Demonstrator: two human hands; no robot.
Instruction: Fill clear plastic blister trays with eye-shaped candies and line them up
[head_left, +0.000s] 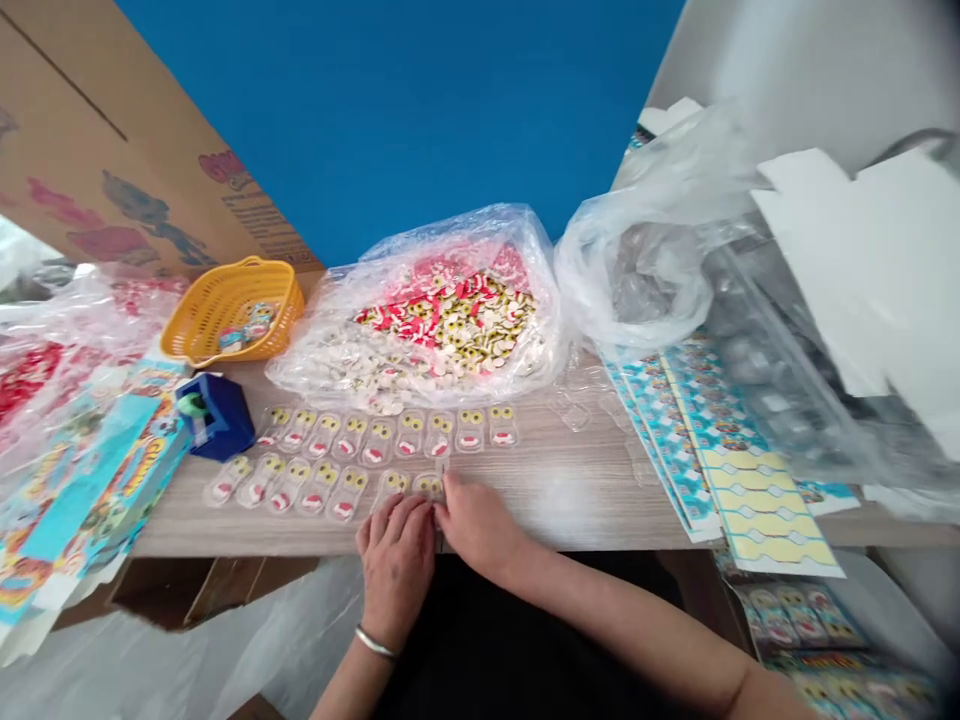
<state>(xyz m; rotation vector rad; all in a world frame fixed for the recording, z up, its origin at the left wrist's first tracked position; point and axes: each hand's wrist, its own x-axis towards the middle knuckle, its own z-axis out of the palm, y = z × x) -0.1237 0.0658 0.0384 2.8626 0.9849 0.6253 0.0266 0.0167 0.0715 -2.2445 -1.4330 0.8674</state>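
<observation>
My left hand [396, 555], with a metal bangle at its wrist, is closed, its fingers curled over the front edge of a clear plastic shell [430, 486]. My right hand [478, 522] is closed at the shell's right side, thumb and fingers pinched together. The fingertips of both hands meet there and hide the shell's lower part. Another shell [393, 484] lies just beyond my left fingers. Two rows of similar shells stretch left and behind, such as one in the back row [410, 434], each holding yellow eye pieces and a red-and-white mouth piece.
Behind the rows lies a clear bag [450, 320] of loose eye and mouth pieces. A yellow basket [202, 300] and a blue tape dispenser [215, 415] stand left, near printed card [82, 490]. Sticker sheets [757, 500] and a clear bag [585, 270] lie right.
</observation>
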